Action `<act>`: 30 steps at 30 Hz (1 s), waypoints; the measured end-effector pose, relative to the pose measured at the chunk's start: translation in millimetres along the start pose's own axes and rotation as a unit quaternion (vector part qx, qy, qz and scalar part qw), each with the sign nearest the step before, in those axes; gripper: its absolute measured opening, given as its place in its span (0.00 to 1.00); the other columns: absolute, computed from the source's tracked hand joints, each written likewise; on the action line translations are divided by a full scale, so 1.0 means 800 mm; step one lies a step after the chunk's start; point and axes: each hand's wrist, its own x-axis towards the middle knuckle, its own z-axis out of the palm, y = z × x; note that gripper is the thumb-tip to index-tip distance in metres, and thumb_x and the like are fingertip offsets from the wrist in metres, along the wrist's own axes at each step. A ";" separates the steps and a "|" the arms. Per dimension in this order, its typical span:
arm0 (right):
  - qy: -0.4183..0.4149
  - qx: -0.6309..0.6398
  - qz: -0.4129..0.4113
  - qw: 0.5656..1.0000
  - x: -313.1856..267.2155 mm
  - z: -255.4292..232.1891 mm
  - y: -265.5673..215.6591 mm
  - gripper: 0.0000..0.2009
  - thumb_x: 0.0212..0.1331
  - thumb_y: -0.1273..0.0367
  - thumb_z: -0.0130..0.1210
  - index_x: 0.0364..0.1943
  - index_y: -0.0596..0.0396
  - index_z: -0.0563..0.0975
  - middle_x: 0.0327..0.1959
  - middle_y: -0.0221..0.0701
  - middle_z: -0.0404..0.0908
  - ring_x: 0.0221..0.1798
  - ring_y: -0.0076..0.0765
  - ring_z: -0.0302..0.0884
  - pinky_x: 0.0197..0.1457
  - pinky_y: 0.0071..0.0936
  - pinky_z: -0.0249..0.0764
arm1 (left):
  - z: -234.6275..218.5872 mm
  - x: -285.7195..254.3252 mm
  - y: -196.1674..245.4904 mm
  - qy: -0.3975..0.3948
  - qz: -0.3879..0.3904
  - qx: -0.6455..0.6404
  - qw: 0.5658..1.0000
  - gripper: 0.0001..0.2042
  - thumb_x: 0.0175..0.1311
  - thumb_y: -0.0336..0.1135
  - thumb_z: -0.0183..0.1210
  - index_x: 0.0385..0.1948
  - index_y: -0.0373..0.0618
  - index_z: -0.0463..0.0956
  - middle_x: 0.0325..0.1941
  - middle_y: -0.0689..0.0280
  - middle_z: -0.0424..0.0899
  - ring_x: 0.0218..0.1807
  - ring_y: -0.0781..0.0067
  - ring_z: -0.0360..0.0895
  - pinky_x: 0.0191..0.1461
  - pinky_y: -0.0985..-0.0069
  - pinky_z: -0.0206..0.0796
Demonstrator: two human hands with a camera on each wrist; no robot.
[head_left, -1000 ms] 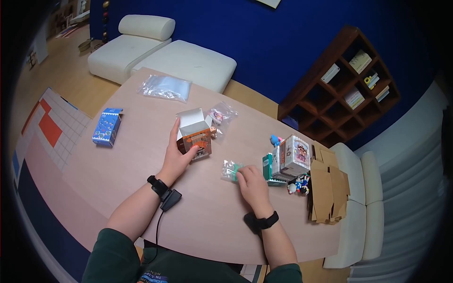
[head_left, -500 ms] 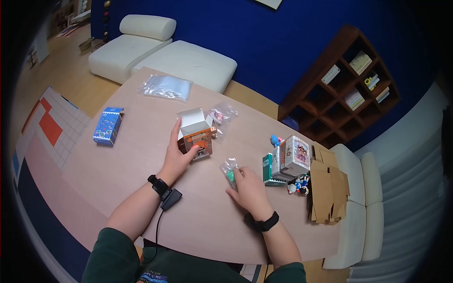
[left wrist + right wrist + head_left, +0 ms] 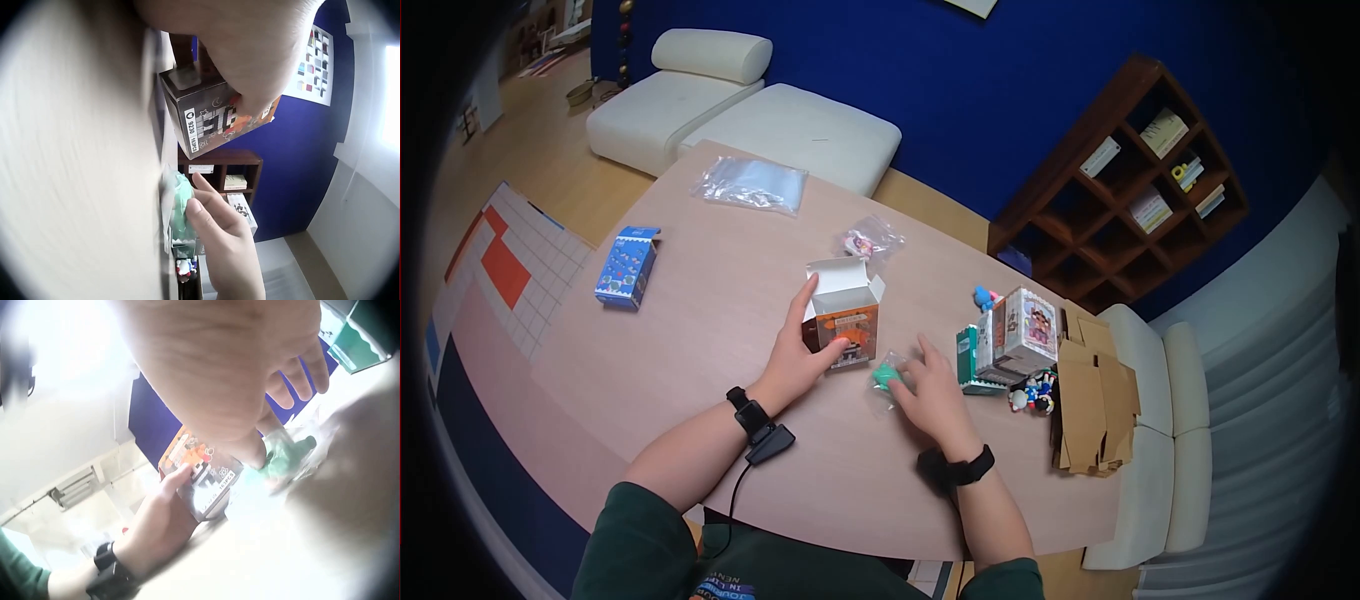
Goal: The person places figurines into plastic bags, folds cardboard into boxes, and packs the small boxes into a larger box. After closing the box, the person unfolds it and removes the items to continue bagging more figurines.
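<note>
My left hand [image 3: 795, 350] grips an orange and dark cardboard box [image 3: 852, 338], its thumb on the printed front and its fingers on the far left side. The box's white top flaps [image 3: 840, 275] stand raised. Just right of it, my right hand [image 3: 935, 395] pinches a small clear plastic bag with a green piece [image 3: 886, 376] inside, between thumb and index finger. The other fingers are spread, as the right wrist view shows. In the left wrist view, the bag with the green piece [image 3: 181, 203] is close to the tabletop, below the box [image 3: 215, 112].
Behind the box lies a clear bag with a small pink figure [image 3: 862, 245]. A stack of clear bags [image 3: 752, 186] is at the back, a blue box [image 3: 628, 268] at left. White box [image 3: 1025, 335], green box [image 3: 968, 360], small figures [image 3: 1032, 393] and flattened cardboard [image 3: 1095, 405] are at right.
My left hand has brought the box right and nearer; the small brown figure beside it is now hidden. My right hand has turned the bag with the green piece, now close to the box.
</note>
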 end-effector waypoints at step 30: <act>-0.083 0.341 0.150 0.924 -0.008 -0.095 -0.047 0.10 0.54 0.80 0.61 0.39 0.56 0.76 0.43 0.38 0.78 0.49 0.50 0.76 0.52 0.39 0.74 | 0.003 -0.006 0.018 -0.136 0.015 0.098 0.986 0.45 0.61 0.25 0.68 0.78 0.52 0.49 0.76 0.52 0.63 0.66 0.60 0.76 0.65 0.68 0.73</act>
